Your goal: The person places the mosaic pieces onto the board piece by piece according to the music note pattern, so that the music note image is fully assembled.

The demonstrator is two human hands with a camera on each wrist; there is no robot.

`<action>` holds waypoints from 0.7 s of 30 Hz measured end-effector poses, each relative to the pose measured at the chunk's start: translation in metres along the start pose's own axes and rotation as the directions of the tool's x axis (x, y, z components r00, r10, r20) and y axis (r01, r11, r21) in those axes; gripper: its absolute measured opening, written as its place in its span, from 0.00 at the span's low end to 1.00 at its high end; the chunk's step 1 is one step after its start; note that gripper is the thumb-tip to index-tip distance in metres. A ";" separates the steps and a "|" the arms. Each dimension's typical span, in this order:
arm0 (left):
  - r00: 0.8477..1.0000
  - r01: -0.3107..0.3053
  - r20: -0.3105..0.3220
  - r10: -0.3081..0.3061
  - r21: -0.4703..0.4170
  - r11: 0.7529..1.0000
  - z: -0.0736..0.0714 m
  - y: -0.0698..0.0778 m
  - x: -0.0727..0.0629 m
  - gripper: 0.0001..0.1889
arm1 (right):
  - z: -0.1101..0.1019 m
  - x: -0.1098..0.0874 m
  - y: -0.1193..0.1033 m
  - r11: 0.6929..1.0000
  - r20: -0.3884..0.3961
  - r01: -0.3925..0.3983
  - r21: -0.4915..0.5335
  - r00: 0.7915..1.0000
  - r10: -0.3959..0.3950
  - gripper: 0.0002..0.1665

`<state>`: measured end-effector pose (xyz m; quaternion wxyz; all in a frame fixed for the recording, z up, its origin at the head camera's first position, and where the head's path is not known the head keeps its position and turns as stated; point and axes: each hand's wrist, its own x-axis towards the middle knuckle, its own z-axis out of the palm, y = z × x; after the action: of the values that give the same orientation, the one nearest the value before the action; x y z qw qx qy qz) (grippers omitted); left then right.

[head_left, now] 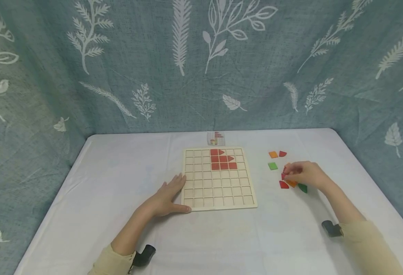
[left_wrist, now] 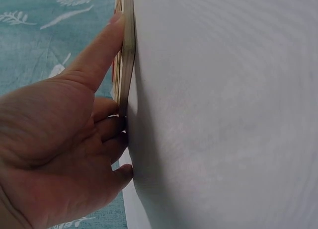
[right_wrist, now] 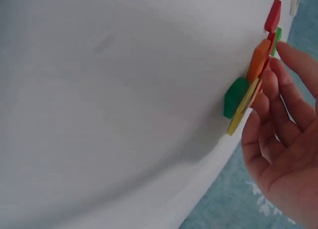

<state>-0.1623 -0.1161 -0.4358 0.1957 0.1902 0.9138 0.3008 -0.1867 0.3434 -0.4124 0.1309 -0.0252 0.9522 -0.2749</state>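
A pale wooden grid board lies mid-table, with red square and triangle tiles set together in its upper rows. My left hand rests at the board's left edge, fingers spread and thumb on the near-left corner; in the left wrist view the thumb lies along the board's side. At the right, my right hand pinches a small red tile between thumb and fingertips, low over a cluster of loose pieces. Part of that tile is hidden by the fingers.
Around the right hand lie a red quarter-round piece, an orange piece, a dark green piece, a yellow piece, a light green square and an orange square. A picture card lies behind the board.
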 end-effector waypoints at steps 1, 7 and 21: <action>1.000 0.000 0.000 0.000 0.001 1.000 0.000 0.000 0.000 0.56 | 0.002 -0.001 0.000 1.000 -0.006 0.003 -0.008 1.000 -0.003 0.16; 1.000 0.000 0.000 0.000 0.008 1.000 0.000 -0.001 0.000 0.56 | 0.009 -0.002 0.000 0.999 -0.049 0.026 -0.030 0.998 -0.027 0.18; 1.000 0.006 0.002 -0.006 0.004 1.000 -0.002 0.003 -0.004 0.56 | 0.012 -0.003 -0.001 0.994 -0.076 0.080 -0.079 0.993 -0.086 0.13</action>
<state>-0.1586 -0.1162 -0.4315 0.1972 0.1883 0.9147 0.2983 -0.1806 0.3369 -0.4204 0.0805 -0.0586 0.9645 -0.2447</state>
